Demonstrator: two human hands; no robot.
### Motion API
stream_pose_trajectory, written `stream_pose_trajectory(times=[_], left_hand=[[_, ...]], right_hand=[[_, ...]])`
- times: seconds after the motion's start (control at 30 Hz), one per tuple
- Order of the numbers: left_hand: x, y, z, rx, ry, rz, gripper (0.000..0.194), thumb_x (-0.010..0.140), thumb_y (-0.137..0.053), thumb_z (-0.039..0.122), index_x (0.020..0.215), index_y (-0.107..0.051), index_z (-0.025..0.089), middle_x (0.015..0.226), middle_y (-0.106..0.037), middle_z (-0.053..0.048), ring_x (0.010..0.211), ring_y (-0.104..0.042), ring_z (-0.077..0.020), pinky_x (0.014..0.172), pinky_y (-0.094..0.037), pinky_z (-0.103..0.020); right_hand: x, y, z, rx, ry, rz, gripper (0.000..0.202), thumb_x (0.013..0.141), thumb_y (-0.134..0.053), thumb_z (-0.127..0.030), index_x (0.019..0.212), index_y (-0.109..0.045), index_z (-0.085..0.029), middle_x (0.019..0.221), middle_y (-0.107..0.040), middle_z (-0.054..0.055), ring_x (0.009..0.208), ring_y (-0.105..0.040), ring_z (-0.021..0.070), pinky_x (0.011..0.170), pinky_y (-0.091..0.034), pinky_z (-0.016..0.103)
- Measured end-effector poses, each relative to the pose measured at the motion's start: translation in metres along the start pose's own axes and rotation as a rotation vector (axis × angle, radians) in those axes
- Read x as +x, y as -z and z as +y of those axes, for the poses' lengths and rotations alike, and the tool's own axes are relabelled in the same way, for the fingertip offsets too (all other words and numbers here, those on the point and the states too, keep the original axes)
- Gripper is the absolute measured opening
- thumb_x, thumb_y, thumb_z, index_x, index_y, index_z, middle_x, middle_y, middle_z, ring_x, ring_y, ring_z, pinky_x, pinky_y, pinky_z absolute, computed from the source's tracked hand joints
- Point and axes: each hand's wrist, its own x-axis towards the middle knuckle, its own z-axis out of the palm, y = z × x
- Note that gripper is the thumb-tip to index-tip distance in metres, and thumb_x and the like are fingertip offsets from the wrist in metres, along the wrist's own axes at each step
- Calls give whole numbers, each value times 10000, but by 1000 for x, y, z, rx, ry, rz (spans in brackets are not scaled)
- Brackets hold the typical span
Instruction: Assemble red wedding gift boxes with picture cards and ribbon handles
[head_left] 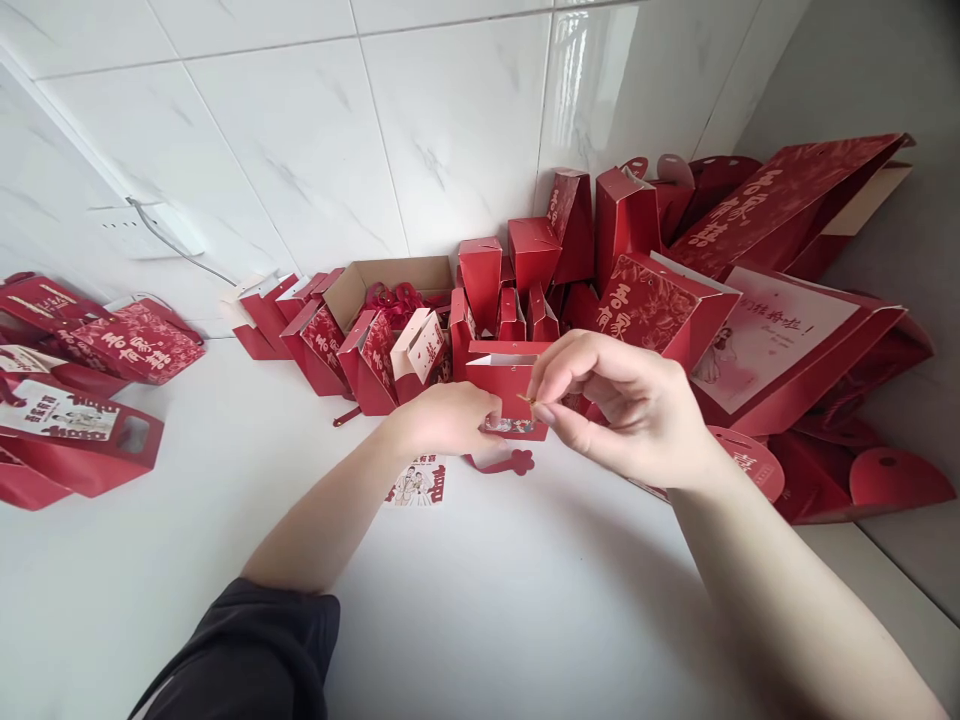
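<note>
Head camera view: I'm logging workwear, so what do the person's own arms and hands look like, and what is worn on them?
The left hand and right hand are both ungloved, with no watch or bracelet visible. A loose, dark sleeve ends near the left elbow; no sleeve shows on the right arm.

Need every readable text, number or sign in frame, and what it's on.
"吾家有囍" (stylised, staggered): far-left patterned box, patterned box right of centre, large slanted bag behind it.
"们结婚啦!": pale pink panel on the right; whatever precedes it and the small script below can't be read surely.
Too small, blurred or covered to read surely: loose card, white label at left, round tag, cream-topped box.
No brand or number readable.
</note>
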Motion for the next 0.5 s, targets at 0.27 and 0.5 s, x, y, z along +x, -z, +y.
stream_pose_trajectory(times=[0.27,0.5], left_hand=[[-43,32,18,-353,-415,483,238,1003,-391,312,938,-592,202,683,-638,-5,593,-619,-126,574,-461,-253],[-52,28,22,-57,-602,600,148,921,-507,172,779,-542,197,573,-499,42,474,-410,-77,468,-336,-227]], right_hand=[[0,4,-6,-186,28,-4,115,862,-632,-123,866,-626,-238,862,-658,34,789,-636,180,707,-560,348],[-1,-2,2,-185,32,-23,105,879,-632,-152,914,-630,-251,905,-672,40,816,-651,188,729,-577,367]])
